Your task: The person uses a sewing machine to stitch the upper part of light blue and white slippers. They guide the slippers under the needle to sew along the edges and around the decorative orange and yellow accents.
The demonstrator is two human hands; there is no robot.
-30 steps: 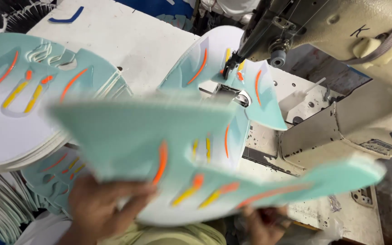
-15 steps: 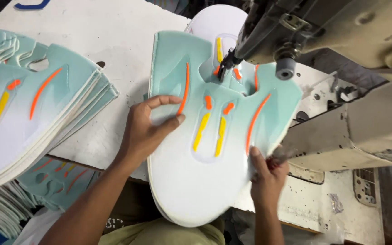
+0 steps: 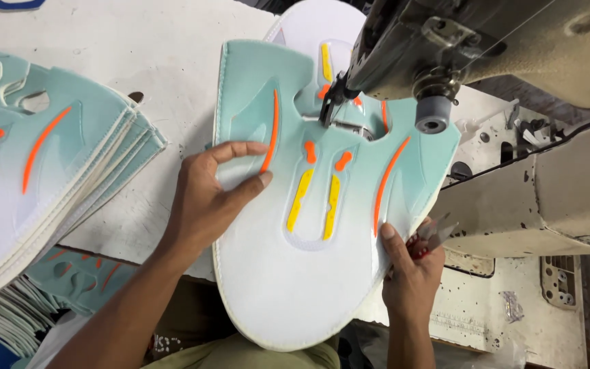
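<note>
The mint and white shoe upper panel [image 3: 322, 225] is laid flat on the counter [image 3: 138, 61], with its top notch tucked right under the needle of the sewing machine [image 3: 513, 55]. Orange curved stripes plus 2 yellow bars and 2 small orange dots can be seen down its middle, and the lower white end is hung out over the counter edge toward the person.

The panel is pressed down on its left side by the left hand [image 3: 206, 198], fingers [image 3: 240, 152] spread flat on the fabric near the long orange stripe, so nothing is gripped there, it's just held in place. The right edge of the panel is pinched by the right hand [image 3: 411, 273], thumb on top and the rest curled underneath. A small pair of red-handled snips [image 3: 431, 236] is also tucked into that same hand, blades poking out to the right.

Over on the left, a thick stack of matching panels [image 3: 42, 171] is piled up on the counter, well apart from the machine. More of the same pieces [image 3: 76, 280] are seen lower down below that stack. A round grey knob [image 3: 433, 115] is hung off the machine head just above the panel's right wing.
</note>
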